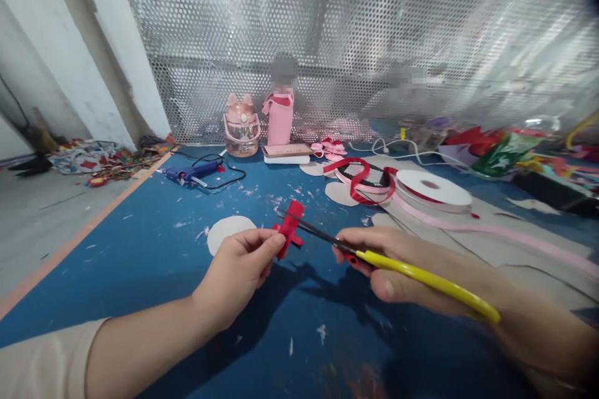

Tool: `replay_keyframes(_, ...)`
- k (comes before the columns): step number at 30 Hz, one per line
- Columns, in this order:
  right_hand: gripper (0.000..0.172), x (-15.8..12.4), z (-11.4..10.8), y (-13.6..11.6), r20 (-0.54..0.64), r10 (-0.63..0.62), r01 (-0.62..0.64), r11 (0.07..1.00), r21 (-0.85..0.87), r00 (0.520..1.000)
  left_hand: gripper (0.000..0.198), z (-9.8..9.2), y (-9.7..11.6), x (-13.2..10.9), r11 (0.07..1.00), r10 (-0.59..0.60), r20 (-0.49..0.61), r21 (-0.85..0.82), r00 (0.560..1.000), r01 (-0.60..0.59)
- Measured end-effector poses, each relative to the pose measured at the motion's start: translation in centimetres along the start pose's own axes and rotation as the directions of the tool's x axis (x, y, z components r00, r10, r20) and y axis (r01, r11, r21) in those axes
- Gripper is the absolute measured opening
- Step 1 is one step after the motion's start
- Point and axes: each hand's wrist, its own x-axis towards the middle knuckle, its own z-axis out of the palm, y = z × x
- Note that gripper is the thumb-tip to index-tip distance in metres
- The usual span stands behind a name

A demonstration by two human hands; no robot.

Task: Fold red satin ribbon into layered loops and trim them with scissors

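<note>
Pinches the red ribbon piece [290, 230] upright in left hand [243, 265] fingertips just above the desk [140, 249], grips the scissors [369, 257] in the closed right hand [402, 268], aimed leftward across the ribbon's long axis, touching its middle.

A blue worktop [140, 249] with an orange edge filled the lower frame. Behind it stood a perforated metal screen [355, 31], catching bright glare. At upper left rose a patchy white wall [56, 62] above a grey floor [37, 212] with scattered clutter.
</note>
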Motion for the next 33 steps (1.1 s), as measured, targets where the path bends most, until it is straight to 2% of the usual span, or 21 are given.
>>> replay_keyframes(3, 0.072, 0.4, 0.5, -0.6, 0.056, 0.038, -0.041, 0.998, 0.043, 0.998, 0.037, 0.1, 0.2, -0.1, 0.999, 0.011, 0.029, 0.044, 1.000, -0.012)
replay_keyframes(14, 0.058, 0.6, 0.7, -0.6, 0.090, 0.160, -0.170, 0.978, 0.123, 0.983, 0.036, 0.1, 0.3, -0.2, 0.995, 0.006, 0.025, 0.103, 1.000, -0.009)
replay_keyframes(23, 0.048, 0.2, 0.0, -0.6, 0.137, 0.223, -0.223, 0.975, -0.016, 0.965, 0.037, -0.1, 0.5, 0.1, 0.982, -0.039, 0.047, 0.188, 0.998, 0.030)
replay_keyframes(26, 0.050, 0.3, -0.3, -0.1, 0.138, 0.193, -0.194, 0.981, -0.008, 0.971, 0.035, -0.2, 0.4, 0.2, 0.975, -0.015, 0.050, 0.220, 0.999, 0.004)
replay_keyframes(30, 0.055, 0.3, -0.5, 0.3, 0.136, 0.185, -0.197, 0.978, 0.075, 0.973, 0.061, -0.3, 0.4, 0.3, 0.987, 0.048, 0.049, 0.151, 0.998, -0.055)
replay_keyframes(31, 0.057, 0.3, -0.6, 0.3, 0.137, 0.197, -0.212, 0.972, 0.099, 0.971, 0.061, -0.3, 0.3, 0.3, 0.991, 0.043, 0.060, 0.124, 0.997, -0.051)
replay_keyframes(33, 0.059, 0.2, -0.7, 0.2, 0.134, 0.211, -0.228, 0.964, 0.134, 0.968, 0.044, -0.2, 0.3, 0.3, 0.997, 0.025, 0.076, 0.073, 0.997, -0.030)
